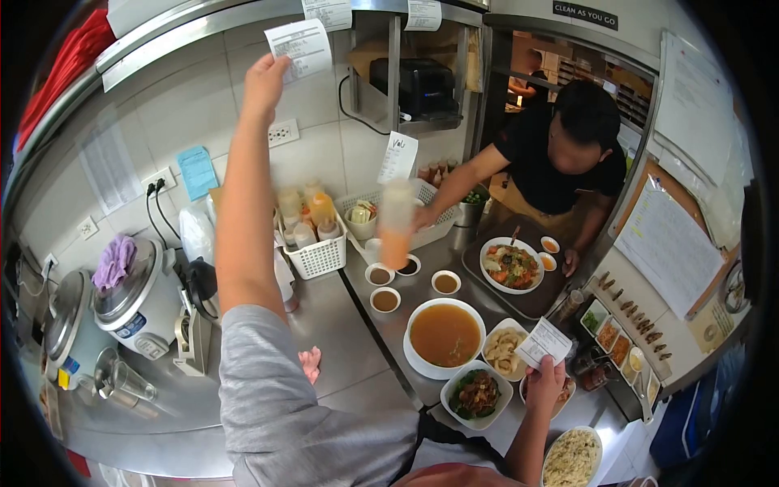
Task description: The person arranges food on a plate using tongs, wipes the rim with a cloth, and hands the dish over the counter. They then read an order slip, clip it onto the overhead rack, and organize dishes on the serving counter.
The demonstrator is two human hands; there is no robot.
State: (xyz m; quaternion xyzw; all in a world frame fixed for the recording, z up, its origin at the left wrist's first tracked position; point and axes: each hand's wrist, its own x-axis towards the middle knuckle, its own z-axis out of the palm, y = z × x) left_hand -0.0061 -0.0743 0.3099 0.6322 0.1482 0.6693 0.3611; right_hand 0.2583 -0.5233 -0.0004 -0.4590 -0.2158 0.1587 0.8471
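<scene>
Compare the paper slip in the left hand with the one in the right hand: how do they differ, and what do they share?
The left slip is up near the metal rail, while the right slip is down near the soup bowl. The left hand pinches the left slip at its side edge; the right hand holds the right slip at its bottom edge. Both are white paper with dark print.

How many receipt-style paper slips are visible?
5: first slip in the left hand, second slip in the right hand, third slip and fourth slip along the top rail, fifth slip below the black machine. Others may be hidden.
</scene>
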